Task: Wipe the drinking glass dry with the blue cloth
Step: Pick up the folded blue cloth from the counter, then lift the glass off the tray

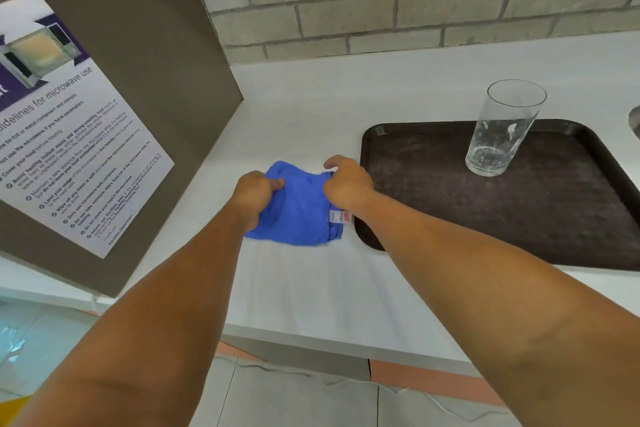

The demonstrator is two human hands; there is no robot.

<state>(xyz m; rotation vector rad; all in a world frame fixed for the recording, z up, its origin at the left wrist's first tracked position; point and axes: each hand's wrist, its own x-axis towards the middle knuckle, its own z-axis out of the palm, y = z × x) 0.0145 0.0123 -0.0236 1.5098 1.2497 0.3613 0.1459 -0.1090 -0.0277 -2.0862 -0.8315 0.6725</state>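
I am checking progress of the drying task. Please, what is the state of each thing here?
Glass: upright on the tray, empty, untouched.
Blue cloth: bunched on the counter, gripped at both sides.
Left hand: closed on the cloth.
Right hand: closed on the cloth.
Tray: flat on the counter, holding only the glass.

White tabletop [311,107], brick wall behind. Blue cloth [298,211] lies bunched on it, right under the fingers [277,183]. Dark brown tray [519,218] just right of the fingers, its left edge beside the cloth. Grey panel stands on tabletop, left of fingers.
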